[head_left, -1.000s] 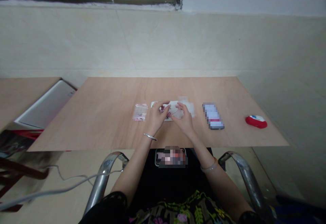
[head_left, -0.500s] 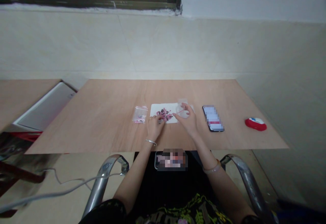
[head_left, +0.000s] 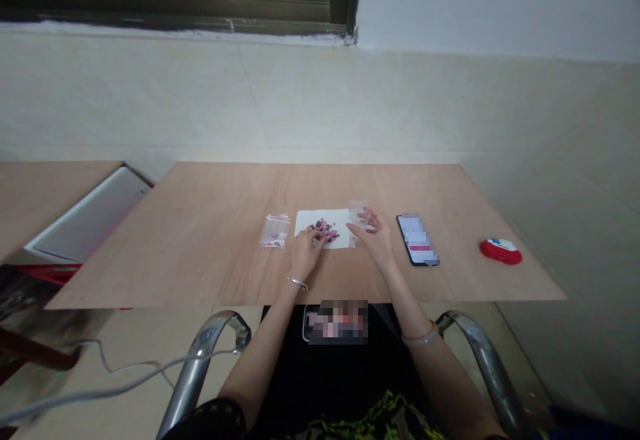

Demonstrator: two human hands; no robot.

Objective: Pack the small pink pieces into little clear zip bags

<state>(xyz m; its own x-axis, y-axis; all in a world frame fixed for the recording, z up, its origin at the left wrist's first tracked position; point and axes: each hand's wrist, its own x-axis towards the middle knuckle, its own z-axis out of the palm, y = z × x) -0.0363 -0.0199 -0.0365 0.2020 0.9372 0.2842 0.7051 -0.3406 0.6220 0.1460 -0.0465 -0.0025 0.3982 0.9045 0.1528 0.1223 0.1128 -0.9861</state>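
A heap of small pink and dark purple beads [head_left: 328, 229] lies on a white sheet or tray [head_left: 306, 216] on the table. My left hand [head_left: 306, 253] reaches into the heap's near left side, fingers bent and drawn together; anything between the fingertips is too small to make out. To the right, my right hand [head_left: 376, 240] is held over a clear plastic bag [head_left: 356, 208] at the sheet's right end. Its thumb and fingers are curved and apart. A zip bag [head_left: 275, 231] with a pinkish strip and small pieces at its bottom lies left of the sheet.
On the wooden table [head_left: 215, 227], a phone [head_left: 418, 240] with a lit screen lies to the right, and a red and white object [head_left: 501, 251] farther right. Another phone [head_left: 313, 323] rests on my lap. Metal chair armrests [head_left: 210, 333] flank me.
The camera view has tilted slightly, so the scene sits lower. My right hand's fingers have shifted a little over the clear bag. My left hand stays at the beads.
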